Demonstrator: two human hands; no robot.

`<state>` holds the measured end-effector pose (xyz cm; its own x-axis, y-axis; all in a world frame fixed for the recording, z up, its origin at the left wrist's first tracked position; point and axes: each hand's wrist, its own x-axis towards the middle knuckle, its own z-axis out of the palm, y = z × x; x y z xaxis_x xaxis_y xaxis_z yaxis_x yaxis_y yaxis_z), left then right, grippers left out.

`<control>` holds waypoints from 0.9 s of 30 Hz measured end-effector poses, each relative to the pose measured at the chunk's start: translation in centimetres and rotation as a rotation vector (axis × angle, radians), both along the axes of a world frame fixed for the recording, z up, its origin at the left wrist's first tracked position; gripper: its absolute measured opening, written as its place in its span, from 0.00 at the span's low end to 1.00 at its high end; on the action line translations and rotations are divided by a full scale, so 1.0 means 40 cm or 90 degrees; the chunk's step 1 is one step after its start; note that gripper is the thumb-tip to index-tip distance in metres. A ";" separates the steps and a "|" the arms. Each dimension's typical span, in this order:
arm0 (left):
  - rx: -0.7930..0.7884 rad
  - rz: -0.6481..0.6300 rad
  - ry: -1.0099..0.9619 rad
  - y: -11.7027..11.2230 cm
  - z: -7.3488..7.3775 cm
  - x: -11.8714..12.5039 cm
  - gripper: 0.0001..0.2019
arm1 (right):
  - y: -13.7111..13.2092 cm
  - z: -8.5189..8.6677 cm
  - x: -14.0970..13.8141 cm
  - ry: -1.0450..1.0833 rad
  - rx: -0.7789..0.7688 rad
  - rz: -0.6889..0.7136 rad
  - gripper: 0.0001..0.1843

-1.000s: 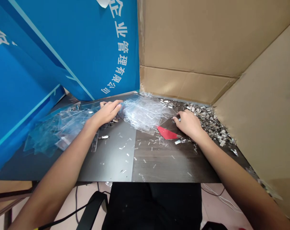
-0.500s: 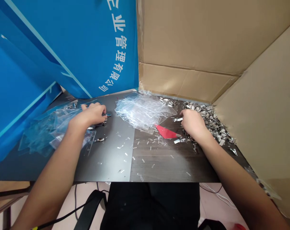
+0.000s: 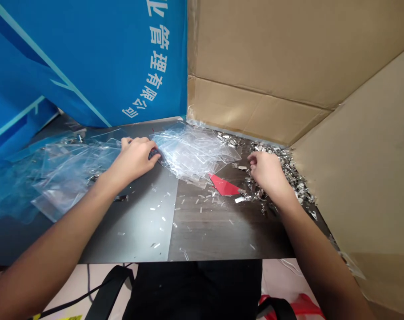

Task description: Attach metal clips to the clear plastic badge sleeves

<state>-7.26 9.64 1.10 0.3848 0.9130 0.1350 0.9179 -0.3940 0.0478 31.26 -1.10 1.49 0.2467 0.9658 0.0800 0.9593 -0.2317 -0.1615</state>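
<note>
A small dark clip sits at the fingertips of the person's left hand, which is curled closed and seems to pinch it, though the fingers hide most of the piece. That hand rests on the bench between two masses of plastic: a loose stack of transparent plastic sheets just to its right and a wider spread of transparent plastic bags beneath and to the left of it. The right hand hangs just above a single heap of small silver metal clips, too many to count, with its fingers loosely curled; whether it holds anything cannot be told. One loose silver clip lies apart from the heap, just below and left of that hand, beside the one red plastic piece, a pointed shape tucked against the edge of the stack. Many short transparent plastic slivers are scattered over the two-tone dark bench, in front of the stack. One dark metal clip lies alone near the left wrist. Behind the bench stand a blue printed banner with white Chinese lettering and a brown cardboard panel, with a second cardboard panel slanting along the right side.
</note>
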 end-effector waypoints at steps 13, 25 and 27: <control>-0.007 0.079 -0.039 -0.012 -0.009 0.004 0.25 | -0.027 0.008 -0.070 -0.024 -0.003 0.067 0.20; -0.132 0.196 -0.519 -0.024 0.046 0.036 0.16 | -0.017 -0.015 -0.071 0.177 0.043 0.143 0.12; -0.149 0.260 -0.659 -0.021 0.053 0.043 0.17 | -0.017 -0.014 -0.069 0.227 0.075 0.165 0.14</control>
